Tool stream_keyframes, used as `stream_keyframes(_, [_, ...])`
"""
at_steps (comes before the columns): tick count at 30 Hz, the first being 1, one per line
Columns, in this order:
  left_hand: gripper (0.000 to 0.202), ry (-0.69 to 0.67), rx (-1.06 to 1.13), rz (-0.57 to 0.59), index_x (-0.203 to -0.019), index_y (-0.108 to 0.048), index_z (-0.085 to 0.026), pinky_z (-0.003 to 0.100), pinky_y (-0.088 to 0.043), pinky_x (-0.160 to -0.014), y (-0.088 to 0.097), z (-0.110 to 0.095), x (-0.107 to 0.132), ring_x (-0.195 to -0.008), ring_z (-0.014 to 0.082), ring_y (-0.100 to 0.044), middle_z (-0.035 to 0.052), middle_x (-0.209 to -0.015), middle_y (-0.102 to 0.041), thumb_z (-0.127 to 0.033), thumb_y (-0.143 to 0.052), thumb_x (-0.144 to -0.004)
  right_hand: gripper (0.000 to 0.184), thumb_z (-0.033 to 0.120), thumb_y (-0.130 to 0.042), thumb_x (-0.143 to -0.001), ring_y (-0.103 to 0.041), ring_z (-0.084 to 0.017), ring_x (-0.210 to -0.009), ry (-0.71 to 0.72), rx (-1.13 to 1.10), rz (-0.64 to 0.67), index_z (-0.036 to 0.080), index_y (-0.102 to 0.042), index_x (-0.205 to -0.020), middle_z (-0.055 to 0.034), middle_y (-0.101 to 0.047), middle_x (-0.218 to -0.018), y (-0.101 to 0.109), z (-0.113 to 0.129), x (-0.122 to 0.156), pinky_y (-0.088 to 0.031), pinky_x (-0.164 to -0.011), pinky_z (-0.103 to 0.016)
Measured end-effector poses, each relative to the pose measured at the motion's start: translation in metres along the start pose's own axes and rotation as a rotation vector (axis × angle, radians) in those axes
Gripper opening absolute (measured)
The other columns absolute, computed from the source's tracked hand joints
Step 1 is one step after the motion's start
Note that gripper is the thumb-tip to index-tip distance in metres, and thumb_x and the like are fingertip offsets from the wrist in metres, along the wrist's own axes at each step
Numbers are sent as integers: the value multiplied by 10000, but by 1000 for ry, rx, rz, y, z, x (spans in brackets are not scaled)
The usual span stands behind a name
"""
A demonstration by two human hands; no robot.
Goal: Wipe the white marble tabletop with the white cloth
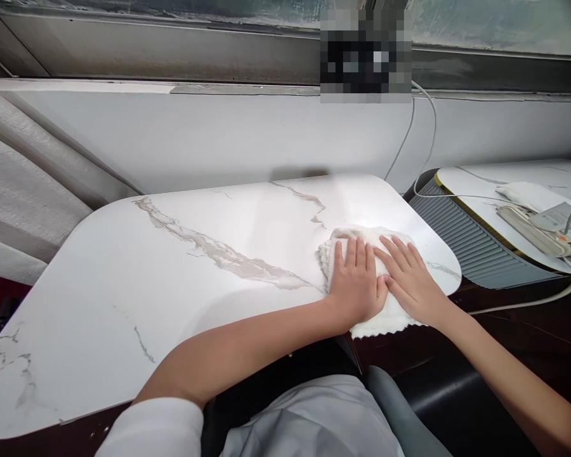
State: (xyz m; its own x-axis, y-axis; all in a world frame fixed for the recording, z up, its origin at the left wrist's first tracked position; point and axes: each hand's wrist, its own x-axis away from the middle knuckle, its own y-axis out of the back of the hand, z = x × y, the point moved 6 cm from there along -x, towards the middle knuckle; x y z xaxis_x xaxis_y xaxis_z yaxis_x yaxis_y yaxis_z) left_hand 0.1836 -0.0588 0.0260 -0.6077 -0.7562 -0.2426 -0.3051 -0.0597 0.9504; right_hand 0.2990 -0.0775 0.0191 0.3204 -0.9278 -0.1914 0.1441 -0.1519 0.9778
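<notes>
A white cleaning cloth with a scalloped edge lies spread near the right end of the white marble-patterned tabletop. Its front edge reaches over the table's near side. My left hand rests flat on the cloth, fingers stretched away from me. Beside it my right hand also presses flat on the cloth, fingers pointing up and to the left. The two hands meet at the thumbs. Neither hand grips the cloth.
On a second marble-topped cabinet at the right lie a power strip and a white cloth or paper. A white cable hangs from the windowsill. A pale curtain hangs at the left.
</notes>
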Motion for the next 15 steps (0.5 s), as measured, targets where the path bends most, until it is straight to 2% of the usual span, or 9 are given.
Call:
stream_keyframes(7, [615,97,-23,30,-1482,-328,0,550,-165,-1200,4,47,-17,-1467,339,-224,207,-1565,-279,-367,-307,-990,565,440,-209,-988,-127,-289,-1499,14,-43,40,246,-300,-1511,-87,-264,-1603,-10,7,-58,-151,-1187,-591])
stream_keyframes(11, [613,160,-24,27,-1485,-314,4,542,-137,-1205,4,77,-35,-1473,326,-215,202,-1569,-281,-354,-296,-988,566,457,-216,-980,-143,-280,-1496,47,-66,41,254,-323,-1497,-73,-276,-1599,-17,3,-99,-151,-1189,-569])
stream_keyframes(15, [602,214,-26,10,-1491,-315,-18,522,-118,-1210,2,108,-65,-1474,301,-223,181,-1575,-288,-345,-284,-986,564,434,-207,-975,-140,-278,-1497,49,-65,40,253,-329,-1496,-64,-268,-1604,-28,-8,-142,-148,-1189,-553])
